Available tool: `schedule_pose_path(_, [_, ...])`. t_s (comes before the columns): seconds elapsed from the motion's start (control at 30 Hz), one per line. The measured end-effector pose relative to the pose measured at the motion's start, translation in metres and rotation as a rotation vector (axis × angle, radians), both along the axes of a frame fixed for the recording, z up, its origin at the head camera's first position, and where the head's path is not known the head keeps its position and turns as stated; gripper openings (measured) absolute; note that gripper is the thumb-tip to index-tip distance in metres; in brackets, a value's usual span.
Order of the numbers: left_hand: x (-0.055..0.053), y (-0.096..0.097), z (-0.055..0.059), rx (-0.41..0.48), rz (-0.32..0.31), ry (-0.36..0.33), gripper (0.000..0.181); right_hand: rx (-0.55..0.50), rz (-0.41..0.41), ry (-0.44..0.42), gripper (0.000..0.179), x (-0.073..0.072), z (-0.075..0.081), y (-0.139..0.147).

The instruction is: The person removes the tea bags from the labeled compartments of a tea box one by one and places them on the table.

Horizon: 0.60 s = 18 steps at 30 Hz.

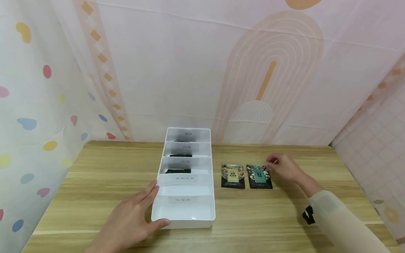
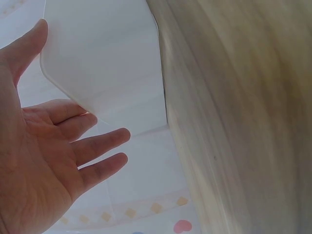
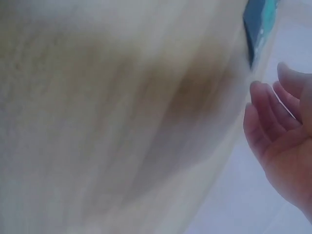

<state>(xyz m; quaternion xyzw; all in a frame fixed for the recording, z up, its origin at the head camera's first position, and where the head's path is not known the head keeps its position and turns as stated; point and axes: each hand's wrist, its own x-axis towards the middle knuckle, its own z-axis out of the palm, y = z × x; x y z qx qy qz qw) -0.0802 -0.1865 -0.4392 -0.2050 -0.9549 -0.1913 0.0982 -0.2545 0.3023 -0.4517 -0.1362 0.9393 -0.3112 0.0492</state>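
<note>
A long white divided box [image 1: 205,223] stands left of the table's middle, with labelled compartments. Dark packets [image 1: 178,171] show in its far compartments; the two nearest look bare. My left hand [image 1: 129,221] rests at the box's near left corner, thumb on the front rim and fingers spread along the side. Right of the box lie a black sachet with a yellow label [image 1: 232,176] and a black sachet with a green label [image 1: 259,176], side by side. My right hand [image 1: 284,169] is at the green-labelled sachet's upper right corner, fingers loosely bent; in the right wrist view a small gap separates them.
The wooden table [image 1: 120,159] runs back to a patterned cloth [image 1: 170,66], which also hangs at both sides. A small black object [image 1: 308,215] shows beside the right sleeve [image 1: 343,222].
</note>
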Motion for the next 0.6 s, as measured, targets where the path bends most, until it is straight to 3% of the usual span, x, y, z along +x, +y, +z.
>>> schedule_pose_path(0.37, [-0.001,0.000,0.000,0.005,0.002,0.010,0.095,0.005,0.019,0.065,0.025,0.012,0.024,-0.007])
schedule_pose_path(0.6, [-0.001,0.000,0.000,0.000,-0.001,0.013,0.095,-0.020,0.013,0.111,0.026,0.018,0.030,-0.014])
